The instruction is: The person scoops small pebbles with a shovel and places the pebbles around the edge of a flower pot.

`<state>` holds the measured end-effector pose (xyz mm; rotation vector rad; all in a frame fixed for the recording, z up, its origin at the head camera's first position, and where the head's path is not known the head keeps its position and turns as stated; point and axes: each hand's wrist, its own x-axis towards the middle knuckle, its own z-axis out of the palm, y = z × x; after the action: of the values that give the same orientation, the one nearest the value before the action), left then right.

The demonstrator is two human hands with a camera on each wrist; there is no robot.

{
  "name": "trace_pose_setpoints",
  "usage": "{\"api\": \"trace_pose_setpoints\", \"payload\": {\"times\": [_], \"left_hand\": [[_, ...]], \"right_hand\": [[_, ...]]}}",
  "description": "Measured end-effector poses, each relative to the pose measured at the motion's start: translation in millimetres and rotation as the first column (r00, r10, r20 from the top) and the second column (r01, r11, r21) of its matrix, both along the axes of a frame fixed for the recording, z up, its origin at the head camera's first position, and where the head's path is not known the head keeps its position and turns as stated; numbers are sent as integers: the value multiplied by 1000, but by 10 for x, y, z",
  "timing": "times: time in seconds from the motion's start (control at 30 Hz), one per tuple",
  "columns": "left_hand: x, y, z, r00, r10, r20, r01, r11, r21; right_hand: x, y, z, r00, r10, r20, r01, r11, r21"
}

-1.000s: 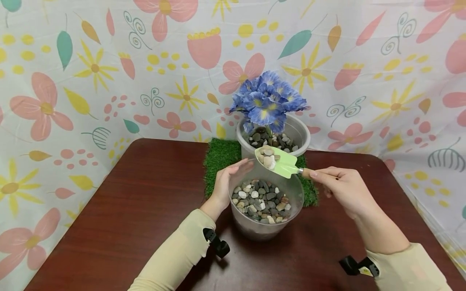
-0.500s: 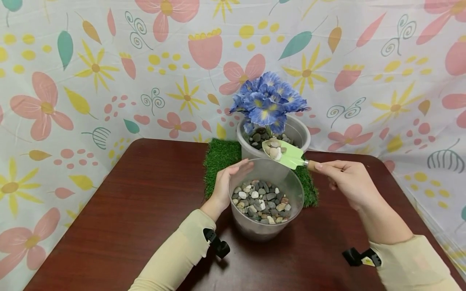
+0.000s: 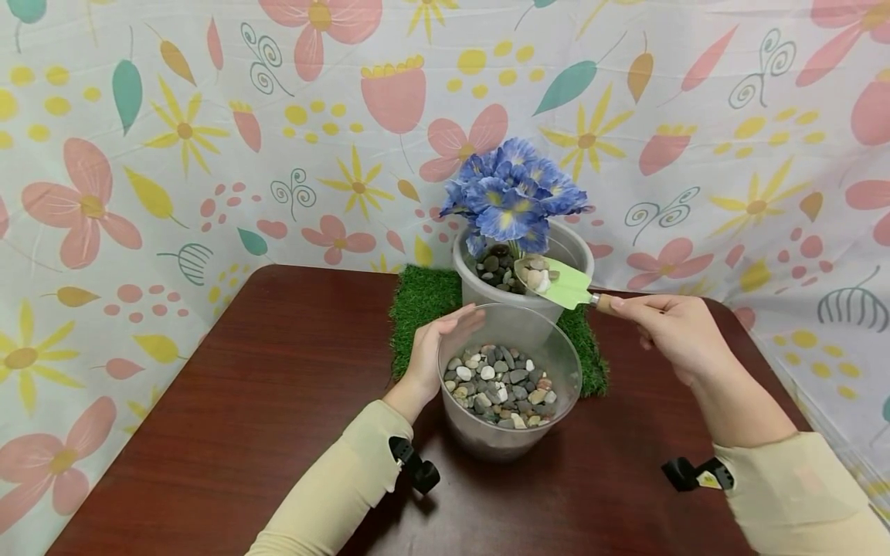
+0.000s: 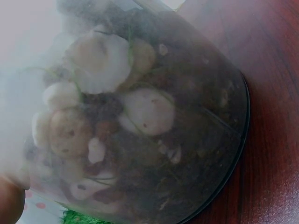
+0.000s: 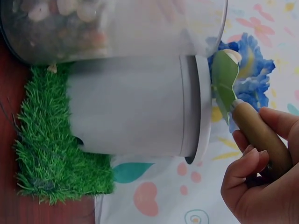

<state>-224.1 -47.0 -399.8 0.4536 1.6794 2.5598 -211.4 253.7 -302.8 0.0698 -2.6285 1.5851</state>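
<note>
My right hand (image 3: 677, 332) grips the wooden handle (image 5: 264, 137) of a small light-green trowel (image 3: 570, 288). Pale pebbles (image 3: 537, 274) lie in its blade, which is over the front rim of a light grey flower pot (image 3: 511, 293). Blue artificial flowers (image 3: 511, 197) stand in that pot among dark stones (image 3: 497, 266). In front is a clear plastic bucket (image 3: 487, 444) partly filled with mixed pebbles (image 3: 504, 386). My left hand (image 3: 426, 355) rests against the bucket's left side with its fingers straight. Through the cloudy wall, the left wrist view shows pale stones (image 4: 149, 112).
A square of artificial grass (image 3: 420, 309) lies under the flower pot on the dark red-brown table (image 3: 299, 371). A floral cloth (image 3: 375, 100) hangs behind the table. The bucket stands close in front of the pot.
My right hand has moved the loaded trowel rightward and slightly away, from above the bucket's far rim to over the flower pot's front rim. The left hand and bucket have stayed put.
</note>
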Motion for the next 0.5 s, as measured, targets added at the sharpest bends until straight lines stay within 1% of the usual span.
{"api": "trace_pose_setpoints", "payload": {"times": [0.13, 0.27, 0.43, 0.5], "left_hand": [[-10, -3, -9, 1000, -2, -1, 2, 1000, -4], [-9, -6, -10, 1000, -5, 0, 5, 1000, -7], [-3, -6, -4, 1000, -5, -1, 5, 1000, -19], [-2, -4, -1, 1000, -3, -1, 3, 1000, -19]], "right_hand": [[-26, 39, 10, 1000, -16, 26, 16, 1000, 16], [-53, 82, 39, 997, -46, 54, 41, 996, 81], [-106, 143, 80, 997, -59, 40, 54, 992, 115], [-134, 160, 91, 997, -68, 39, 63, 992, 110]]}}
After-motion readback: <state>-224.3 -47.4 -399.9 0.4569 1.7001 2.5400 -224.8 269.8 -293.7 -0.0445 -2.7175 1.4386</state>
